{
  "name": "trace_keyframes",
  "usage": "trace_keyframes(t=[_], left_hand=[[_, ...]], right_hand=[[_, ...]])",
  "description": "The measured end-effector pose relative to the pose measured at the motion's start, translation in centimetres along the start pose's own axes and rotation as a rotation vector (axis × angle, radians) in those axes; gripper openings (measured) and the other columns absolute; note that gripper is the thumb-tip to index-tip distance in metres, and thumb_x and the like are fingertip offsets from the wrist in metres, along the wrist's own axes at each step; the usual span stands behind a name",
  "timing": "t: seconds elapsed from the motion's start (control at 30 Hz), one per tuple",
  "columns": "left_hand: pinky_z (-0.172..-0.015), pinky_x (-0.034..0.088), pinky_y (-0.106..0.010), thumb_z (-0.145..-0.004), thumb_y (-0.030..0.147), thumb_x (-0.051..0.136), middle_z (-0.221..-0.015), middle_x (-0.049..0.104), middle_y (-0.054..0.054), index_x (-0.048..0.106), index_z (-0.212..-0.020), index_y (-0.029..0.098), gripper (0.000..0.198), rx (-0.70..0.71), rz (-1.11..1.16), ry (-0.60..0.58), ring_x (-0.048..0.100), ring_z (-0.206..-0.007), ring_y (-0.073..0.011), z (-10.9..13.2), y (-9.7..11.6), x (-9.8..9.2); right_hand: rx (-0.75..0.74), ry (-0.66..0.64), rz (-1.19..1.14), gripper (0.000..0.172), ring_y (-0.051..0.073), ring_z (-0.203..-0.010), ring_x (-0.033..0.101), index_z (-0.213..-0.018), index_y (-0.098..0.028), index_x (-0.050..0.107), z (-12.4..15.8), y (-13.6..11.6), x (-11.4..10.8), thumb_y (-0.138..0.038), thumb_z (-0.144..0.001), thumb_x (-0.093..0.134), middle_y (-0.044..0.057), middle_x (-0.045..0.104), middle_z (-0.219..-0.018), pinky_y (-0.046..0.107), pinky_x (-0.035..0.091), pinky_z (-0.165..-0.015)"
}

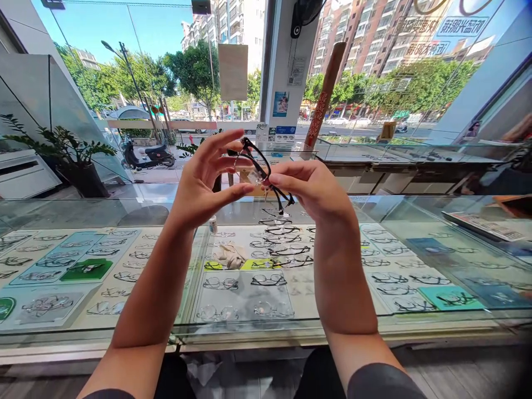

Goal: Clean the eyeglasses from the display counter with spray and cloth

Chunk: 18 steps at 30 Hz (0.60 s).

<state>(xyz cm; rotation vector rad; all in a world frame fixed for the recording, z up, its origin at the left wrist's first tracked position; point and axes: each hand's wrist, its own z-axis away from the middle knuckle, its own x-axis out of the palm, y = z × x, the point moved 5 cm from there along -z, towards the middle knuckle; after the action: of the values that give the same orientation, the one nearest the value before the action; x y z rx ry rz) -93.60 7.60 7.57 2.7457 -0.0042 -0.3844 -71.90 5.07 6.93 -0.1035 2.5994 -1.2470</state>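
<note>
A pair of dark-framed glasses [261, 160] is held up between both hands, above the glass display case. My right hand [318, 188] pinches the frame near its middle with thumb and fingers. On the other side, my left hand [211, 177] curves around the glasses, its thumb stretched toward the lower lens and its upper fingers near the top end of the frame. Whether those fingers press on the frame is hard to tell. The lens facing me carries a pale mark. Dark temple arms stick out below, toward the right.
Beneath my hands, the glass display case [191, 332] holds rows of glasses and a crumpled beige cloth [229, 255]. A potted plant [85, 172] stands at the left. A flat keyboard-like object [484, 226] lies at the right. Large windows show a street.
</note>
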Motion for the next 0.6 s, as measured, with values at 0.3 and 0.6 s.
trace_keyframes(t=[0.3, 0.6], left_hand=[[-0.099, 0.054, -0.047, -0.094, 0.047, 0.073, -0.099, 0.081, -0.005, 0.074, -0.113, 0.025, 0.029, -0.263, -0.289, 0.155, 0.076, -0.095, -0.0253, 9.4, -7.4, 1.1], [-0.105, 0.033, -0.052, -0.095, 0.041, 0.06, -0.091, 0.081, -0.005, 0.076, -0.089, 0.022, 0.026, -0.491, -0.566, -0.128, 0.073, -0.092, -0.0268, 14.7, -9.9, 4.6]], right_hand=[[0.019, 0.4, 0.004, 0.045, 0.024, -0.092, 0.077, -0.091, -0.024, 0.086, 2.5, 2.6, -6.6, -0.064, -0.073, 0.098, 0.005, 0.084, -0.092, 0.042, 0.064, -0.082], [0.516, 0.6, -0.053, 0.034, 0.019, -0.086, 0.07, -0.085, -0.022, 0.085, 8.9, 11.6, -12.7, -0.046, -0.068, 0.103, 0.004, 0.085, -0.097, 0.029, 0.052, -0.067]])
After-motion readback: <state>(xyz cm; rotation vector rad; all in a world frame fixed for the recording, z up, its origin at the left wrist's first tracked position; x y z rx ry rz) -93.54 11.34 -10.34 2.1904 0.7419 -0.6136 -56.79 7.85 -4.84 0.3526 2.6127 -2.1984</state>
